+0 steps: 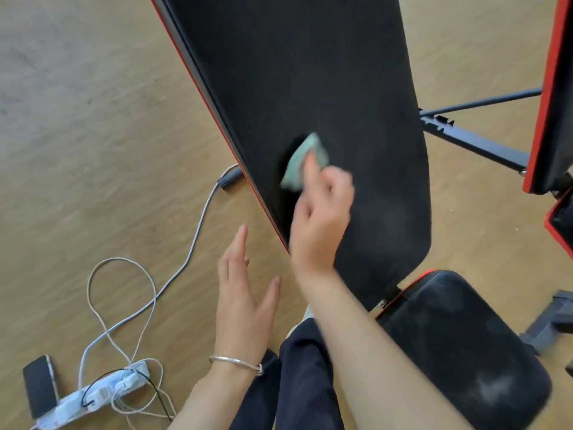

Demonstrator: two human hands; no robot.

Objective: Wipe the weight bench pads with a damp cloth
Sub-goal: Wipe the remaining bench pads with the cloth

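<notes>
Cloth (pixel 305 162), pale green, crumpled, pinched by right hand (pixel 319 218) on matte black back pad (pixel 310 72); left hand (pixel 242 293) flat, fingers straight.

Matt black pad (pixel 310 72), seemingly vinyl

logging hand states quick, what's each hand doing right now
left hand: open, fingers straight, holding nothing.
right hand: holds the green cloth against the back pad.
</notes>
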